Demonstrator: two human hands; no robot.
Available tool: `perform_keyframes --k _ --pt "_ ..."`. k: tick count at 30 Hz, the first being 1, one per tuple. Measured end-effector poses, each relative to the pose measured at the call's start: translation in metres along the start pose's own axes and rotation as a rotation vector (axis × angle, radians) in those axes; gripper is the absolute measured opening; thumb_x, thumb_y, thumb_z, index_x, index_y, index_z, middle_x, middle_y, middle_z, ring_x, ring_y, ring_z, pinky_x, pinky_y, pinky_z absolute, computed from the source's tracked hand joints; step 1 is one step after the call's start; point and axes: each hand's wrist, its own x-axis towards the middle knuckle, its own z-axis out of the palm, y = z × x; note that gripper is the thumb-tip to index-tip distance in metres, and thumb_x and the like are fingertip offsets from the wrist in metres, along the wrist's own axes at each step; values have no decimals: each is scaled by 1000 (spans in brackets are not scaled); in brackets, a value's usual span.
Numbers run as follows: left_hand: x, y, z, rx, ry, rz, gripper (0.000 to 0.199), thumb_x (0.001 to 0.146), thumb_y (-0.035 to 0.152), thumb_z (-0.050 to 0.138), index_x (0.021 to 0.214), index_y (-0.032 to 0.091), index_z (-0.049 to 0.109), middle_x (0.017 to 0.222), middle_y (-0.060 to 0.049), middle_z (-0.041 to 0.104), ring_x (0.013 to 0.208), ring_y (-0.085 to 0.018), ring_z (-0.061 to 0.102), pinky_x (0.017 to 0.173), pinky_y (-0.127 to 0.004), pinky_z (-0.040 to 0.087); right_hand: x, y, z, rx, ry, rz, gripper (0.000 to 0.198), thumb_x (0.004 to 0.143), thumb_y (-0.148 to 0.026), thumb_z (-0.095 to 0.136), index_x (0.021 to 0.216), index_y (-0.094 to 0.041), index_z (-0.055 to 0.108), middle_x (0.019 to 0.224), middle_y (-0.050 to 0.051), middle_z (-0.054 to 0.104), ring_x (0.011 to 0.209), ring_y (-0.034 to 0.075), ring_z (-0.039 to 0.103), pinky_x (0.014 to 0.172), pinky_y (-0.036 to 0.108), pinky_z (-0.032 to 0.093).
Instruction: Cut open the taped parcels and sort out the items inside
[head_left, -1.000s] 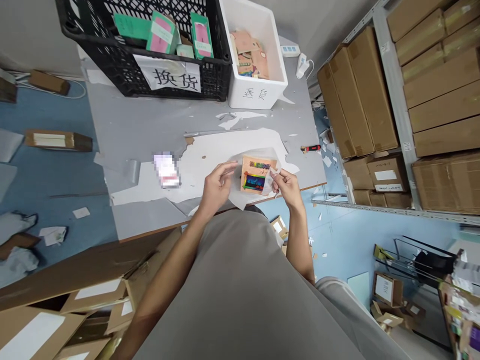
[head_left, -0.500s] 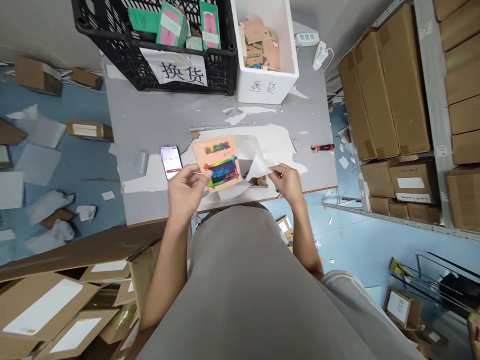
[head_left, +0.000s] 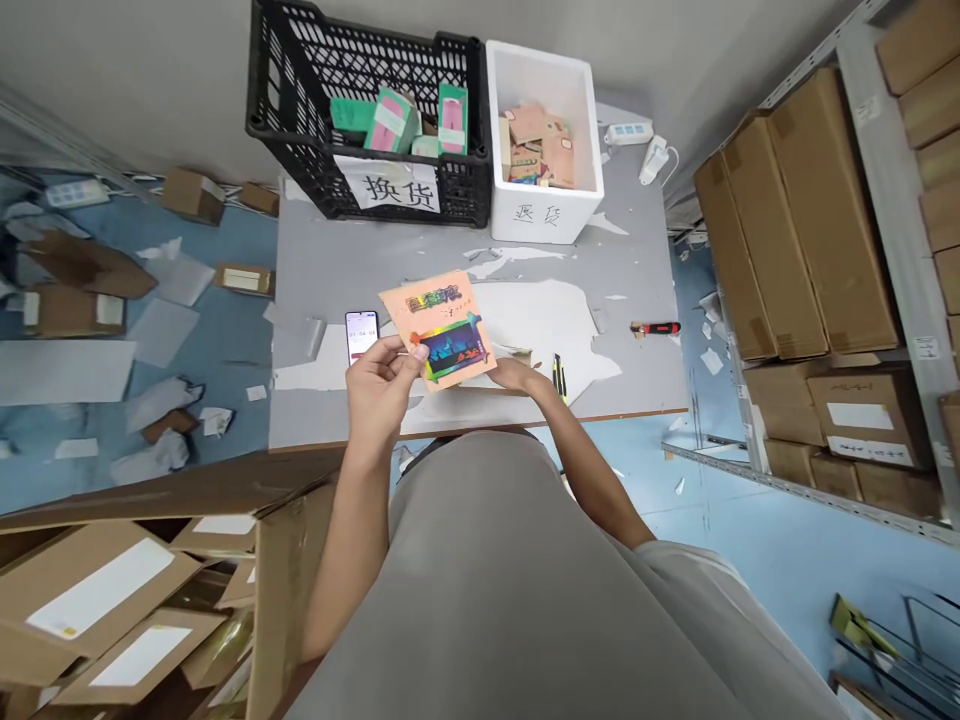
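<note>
My left hand (head_left: 384, 385) pinches the lower left edge of a flat peach-coloured packet (head_left: 442, 320) with rainbow print, thumb on its front face. The packet is held tilted above the grey table (head_left: 337, 270), its printed side up. At its lower right corner is my right hand (head_left: 517, 376), fingers hidden behind the packet, so its grip does not show. Left of the packet, a phone (head_left: 362, 332) lies with its lit screen up. A yellow and black utility knife (head_left: 559, 376) rests beside my right wrist. Part of a brown cardboard piece (head_left: 523, 357) shows behind my right hand.
A black crate (head_left: 315, 175) with green and pink boxes stands at the back, beside a white foam box (head_left: 536, 225) of peach-coloured packets. A red and black tool (head_left: 660, 328) lies right. A large carton (head_left: 292, 560) of boxes is lower left; shelved cartons (head_left: 799, 210) stand right.
My right hand has let go of the white wrapping and moved left behind the packet. The wrapping is out of sight. My view has shifted, showing more of the table's back.
</note>
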Motion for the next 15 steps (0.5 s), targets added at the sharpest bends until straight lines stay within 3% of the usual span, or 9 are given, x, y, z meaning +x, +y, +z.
perform_keyframes --k 3,6,9,11,12,15 --pt "0 -1 -4 4 40 10 59 71 67 104 101 21 82 92 -4 81 78 -18 72 72 -28 62 -24 6 -7 20 28 -53 49 120 -44 48 105 -21 88 122 11 90 118 34 81 103 37 59" --pt "2 -4 -12 -9 102 35 62 72 71 103 103 21 82 95 -4 81 82 -18 73 77 -29 63 -59 24 -13 152 309 -125 41 117 -43 51 110 -25 87 125 6 90 121 29 81 108 35 57" --pt "3 -8 -17 -45 145 25 64 71 72 104 104 21 83 94 -4 80 83 -18 72 78 -28 62 -87 55 -20 209 547 129 33 112 -39 57 109 -24 86 122 9 91 112 28 83 107 37 59" --pt "2 -8 -15 -69 141 -9 65 68 70 106 104 21 84 93 -4 80 81 -17 72 75 -27 61 -98 70 -25 224 614 321 28 107 -34 60 101 -21 85 115 13 91 101 29 84 102 40 60" --pt "2 -8 -13 -74 122 -30 65 66 69 107 102 21 84 92 -4 81 81 -17 72 74 -27 61 -103 73 -28 262 635 352 27 105 -34 62 99 -20 84 112 13 91 96 28 83 100 40 61" --pt "0 -5 0 -54 6 -76 62 64 65 109 96 19 82 92 -6 82 79 -18 72 72 -28 61 -117 53 -33 479 694 158 33 105 -48 66 102 -20 83 105 10 90 78 23 80 86 37 64"
